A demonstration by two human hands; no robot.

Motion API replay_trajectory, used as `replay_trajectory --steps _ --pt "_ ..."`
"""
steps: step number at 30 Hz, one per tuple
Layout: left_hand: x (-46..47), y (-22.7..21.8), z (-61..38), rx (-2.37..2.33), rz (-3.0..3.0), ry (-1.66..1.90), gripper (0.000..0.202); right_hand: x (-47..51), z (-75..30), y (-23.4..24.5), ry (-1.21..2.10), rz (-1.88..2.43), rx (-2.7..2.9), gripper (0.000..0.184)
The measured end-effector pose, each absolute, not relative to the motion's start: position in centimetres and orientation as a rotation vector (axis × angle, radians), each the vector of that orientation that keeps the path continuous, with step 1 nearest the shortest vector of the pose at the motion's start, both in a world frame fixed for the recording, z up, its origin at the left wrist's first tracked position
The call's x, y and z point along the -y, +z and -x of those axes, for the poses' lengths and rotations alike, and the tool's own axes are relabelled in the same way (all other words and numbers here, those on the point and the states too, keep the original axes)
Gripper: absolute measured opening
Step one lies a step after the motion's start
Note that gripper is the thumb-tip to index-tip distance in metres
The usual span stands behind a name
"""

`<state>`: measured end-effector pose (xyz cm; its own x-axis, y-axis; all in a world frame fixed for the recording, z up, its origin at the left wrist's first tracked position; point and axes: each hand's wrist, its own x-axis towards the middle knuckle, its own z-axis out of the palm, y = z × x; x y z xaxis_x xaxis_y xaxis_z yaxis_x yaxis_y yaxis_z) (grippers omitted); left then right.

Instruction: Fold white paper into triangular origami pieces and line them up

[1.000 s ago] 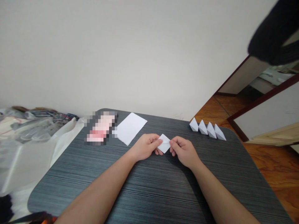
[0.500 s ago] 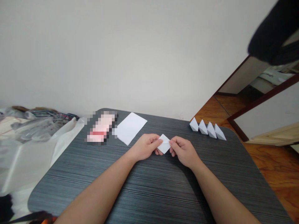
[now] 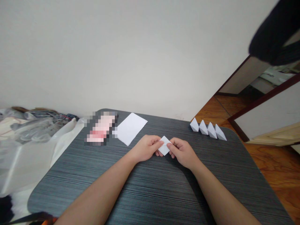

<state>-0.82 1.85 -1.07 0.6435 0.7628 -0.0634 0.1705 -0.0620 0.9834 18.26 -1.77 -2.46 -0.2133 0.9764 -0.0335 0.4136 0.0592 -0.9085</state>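
A small folded white paper piece (image 3: 164, 146) is pinched between both my hands just above the dark striped table (image 3: 150, 184). My left hand (image 3: 147, 147) grips its left side with curled fingers and thumb. My right hand (image 3: 182, 151) pinches its right side, fingers closed. A flat white sheet of paper (image 3: 130, 128) lies on the table to the left of my hands. Several folded white paper triangles (image 3: 208, 129) stand in a row near the table's far right corner.
A pixelated pink and white object (image 3: 101, 128) lies beside the flat sheet. Left of the table is a pile of white fabric and plastic (image 3: 28, 140). A wooden floor (image 3: 276, 165) and a doorway are on the right. A dark blurred shape (image 3: 276, 34) hangs at the top right.
My right hand has slid a little to the left, closer to my left hand, so less of the paper piece shows between them.
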Motion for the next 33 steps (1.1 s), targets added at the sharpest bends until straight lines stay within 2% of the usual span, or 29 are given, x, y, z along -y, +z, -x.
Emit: replay_trajectory --steps 11,20,33 --pt "-1.84 -1.16 0.80 -0.768 -1.601 0.572 0.034 1.81 -18.20 -2.08 1.232 1.384 1.710 0.022" --pt "-1.78 -1.07 0.63 -0.770 -1.588 0.570 0.030 1.75 -17.91 -1.80 1.166 1.394 1.727 0.025" --pt "-1.70 -0.52 0.68 -0.801 -1.645 0.545 0.034 1.88 -17.85 -1.89 1.231 1.383 1.669 0.025"
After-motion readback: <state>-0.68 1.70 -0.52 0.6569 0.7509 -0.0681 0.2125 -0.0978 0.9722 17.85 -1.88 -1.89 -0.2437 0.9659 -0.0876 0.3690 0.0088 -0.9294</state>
